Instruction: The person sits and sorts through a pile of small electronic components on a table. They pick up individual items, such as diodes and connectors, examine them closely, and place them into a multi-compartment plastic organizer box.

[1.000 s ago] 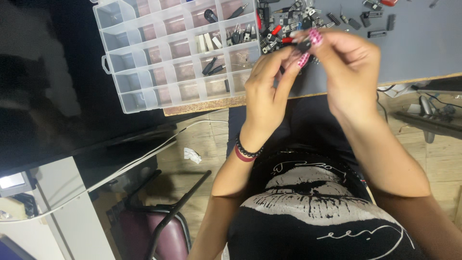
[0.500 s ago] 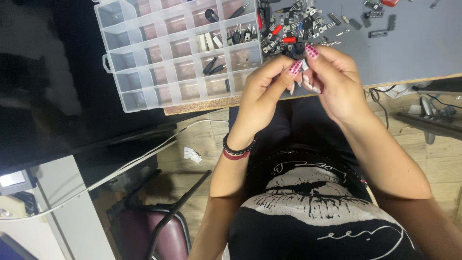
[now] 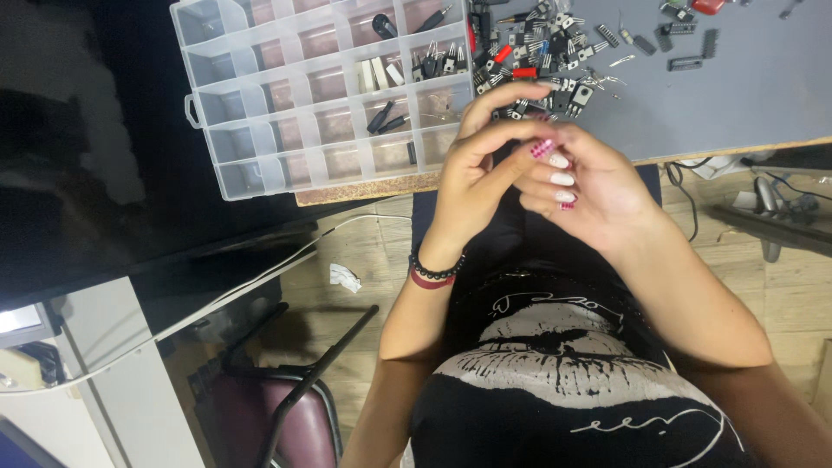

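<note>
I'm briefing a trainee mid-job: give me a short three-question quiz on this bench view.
1. True or false: both hands are held together in front of the table edge, not inside the organizer.
2. Which wrist wears the beaded bracelets? A left, B right, C neither.
3. Fill in: the loose pile of parts lies on the ____ mat.

Key: 1 true: the left hand and right hand meet at the fingers, and whatever they pinch is too hidden to tell. 2 A. 3 grey.
</note>
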